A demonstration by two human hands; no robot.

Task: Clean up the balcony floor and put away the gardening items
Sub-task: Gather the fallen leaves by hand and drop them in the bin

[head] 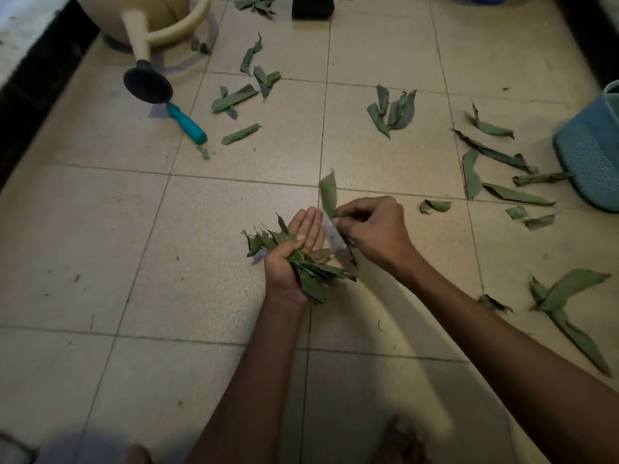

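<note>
My left hand (pixel 294 252) holds a bunch of green leaves (pixel 311 269) against its palm, fingers stretched forward and thumb over the bunch. My right hand (pixel 375 229) pinches a single green leaf (pixel 329 194) that stands upright just beside the left fingertips. Several more leaves lie scattered on the tiled floor: one group (pixel 393 110) in the middle distance, another (pixel 241 95) to its left, more (pixel 502 169) at the right and a long one (pixel 569 306) at the near right.
A cream watering can (pixel 147 25) with a black rose stands at the far left. A teal-handled tool (pixel 187 123) lies beside it. At the right edge stands a blue basket (pixel 593 152). A dark object (pixel 313 6) stands at the far middle.
</note>
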